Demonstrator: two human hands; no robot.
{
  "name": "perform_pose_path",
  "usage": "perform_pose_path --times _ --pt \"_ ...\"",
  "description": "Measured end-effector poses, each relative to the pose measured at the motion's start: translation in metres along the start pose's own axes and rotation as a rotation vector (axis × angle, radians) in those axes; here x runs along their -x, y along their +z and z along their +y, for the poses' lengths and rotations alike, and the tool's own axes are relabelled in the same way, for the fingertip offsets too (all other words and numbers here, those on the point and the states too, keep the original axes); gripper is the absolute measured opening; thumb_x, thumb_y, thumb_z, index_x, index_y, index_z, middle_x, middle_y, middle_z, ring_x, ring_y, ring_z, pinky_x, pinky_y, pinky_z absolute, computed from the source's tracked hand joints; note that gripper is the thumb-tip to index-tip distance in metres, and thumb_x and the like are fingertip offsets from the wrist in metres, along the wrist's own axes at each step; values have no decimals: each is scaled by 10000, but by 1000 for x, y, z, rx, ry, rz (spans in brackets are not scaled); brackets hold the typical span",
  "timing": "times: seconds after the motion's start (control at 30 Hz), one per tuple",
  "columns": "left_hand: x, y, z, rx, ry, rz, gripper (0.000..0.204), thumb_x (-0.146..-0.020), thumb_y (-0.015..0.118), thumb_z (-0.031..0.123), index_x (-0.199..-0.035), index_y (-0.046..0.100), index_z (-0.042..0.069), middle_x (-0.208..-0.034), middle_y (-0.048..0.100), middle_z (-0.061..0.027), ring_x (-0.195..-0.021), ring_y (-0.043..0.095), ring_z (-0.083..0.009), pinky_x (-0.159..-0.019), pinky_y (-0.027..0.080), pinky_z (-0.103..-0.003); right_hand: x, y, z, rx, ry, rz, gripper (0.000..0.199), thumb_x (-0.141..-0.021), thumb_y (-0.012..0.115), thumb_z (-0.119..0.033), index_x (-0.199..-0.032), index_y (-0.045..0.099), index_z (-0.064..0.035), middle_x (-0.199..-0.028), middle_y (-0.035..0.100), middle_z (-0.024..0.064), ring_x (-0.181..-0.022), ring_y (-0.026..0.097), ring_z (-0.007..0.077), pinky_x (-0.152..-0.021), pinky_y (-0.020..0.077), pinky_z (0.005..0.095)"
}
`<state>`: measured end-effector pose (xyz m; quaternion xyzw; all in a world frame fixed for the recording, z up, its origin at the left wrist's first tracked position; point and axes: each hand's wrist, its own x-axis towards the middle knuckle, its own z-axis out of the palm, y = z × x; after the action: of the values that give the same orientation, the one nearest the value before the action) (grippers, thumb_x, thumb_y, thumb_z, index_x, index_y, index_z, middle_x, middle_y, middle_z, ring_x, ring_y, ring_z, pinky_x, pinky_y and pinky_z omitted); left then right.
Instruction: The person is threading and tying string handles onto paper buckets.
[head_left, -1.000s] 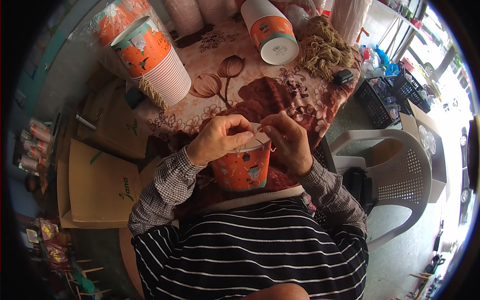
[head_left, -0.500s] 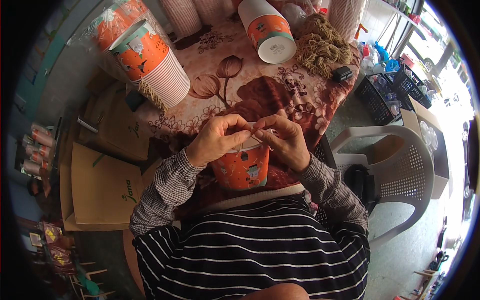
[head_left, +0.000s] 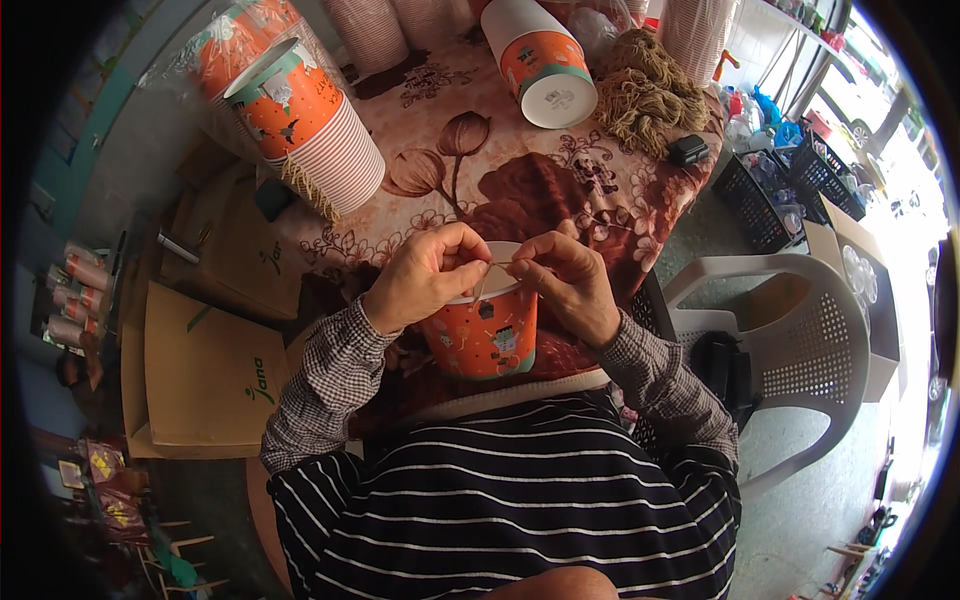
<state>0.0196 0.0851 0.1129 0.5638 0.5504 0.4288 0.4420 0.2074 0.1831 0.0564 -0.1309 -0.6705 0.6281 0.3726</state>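
Note:
An orange printed paper bucket with a white rim stands upright between my forearms, at the near edge of the table. Above its rim, my left hand pinches a thin tan string between thumb and forefinger. My right hand pinches the same string a short way to the right. The string spans the gap between the two pinches, and a piece hangs down over the bucket's outer wall. Whether it is knotted is too small to tell.
A tall stack of paper buckets leans at the far left, with tan strings on its side. Another bucket stack lies at the back beside a heap of tan string. A plastic chair is at right, cardboard boxes at left.
My hands have drawn slightly apart, the left moving a little left. More string now shows between the fingertips. The bucket stays in place.

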Motion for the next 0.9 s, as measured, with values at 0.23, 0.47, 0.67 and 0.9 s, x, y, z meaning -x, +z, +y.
perform_pose_path --times 0.23,0.47,0.67,0.9 --pt "0 3 -1 23 -18 20 70 -909 591 41 -957 578 -8 -774 587 24 -714 556 -26 -627 476 -181 0 0 1 -38 28 9 86 -885 659 -100 -930 635 -31 -809 632 -19 -742 562 39 -652 438 194" --pt "1 3 -3 -50 62 44 96 -905 605 63 -964 635 -7 -827 623 21 -730 563 -42 -664 492 -210 1 0 -2 -65 44 1 88 -900 634 -90 -944 614 -16 -823 641 -5 -756 574 45 -660 450 200" --pt "-1 3 -5 -165 188 57 140 -907 606 57 -1025 641 -10 -850 632 7 -764 591 -45 -683 502 -194 0 -1 -4 -120 53 7 82 -916 613 -82 -943 585 -10 -827 640 -2 -710 568 38 -639 457 188" --pt "1 3 -5 -28 -35 122 101 -896 623 78 -946 638 -8 -836 643 -7 -766 591 -56 -703 500 -223 0 -5 -4 -72 97 -57 80 -943 582 -68 -990 578 -4 -952 572 25 -883 606 85 -791 493 220"
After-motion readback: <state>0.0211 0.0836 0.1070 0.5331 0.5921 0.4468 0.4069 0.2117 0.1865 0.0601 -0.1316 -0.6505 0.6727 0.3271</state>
